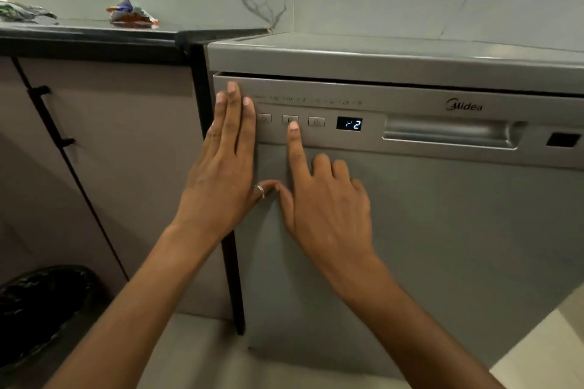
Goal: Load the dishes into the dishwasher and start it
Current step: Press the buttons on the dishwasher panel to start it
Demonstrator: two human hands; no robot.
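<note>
The silver dishwasher [426, 224] fills the right half of the view with its door closed. Its control strip carries three buttons, and the lit display [349, 123] reads "r2" or similar. My left hand [221, 164] lies flat against the door's left edge, fingers stretched up over the panel, a ring on the thumb. My right hand [322, 199] points with its index finger, whose tip touches the middle button [289, 119]; the other fingers are curled. No dishes are visible.
A recessed door handle [448, 134] sits right of the display. A dark counter [88, 36] with crumpled wrappers [131, 14] lies at the left above a beige cabinet [120, 142]. A bin with a black bag [41, 309] stands at the lower left.
</note>
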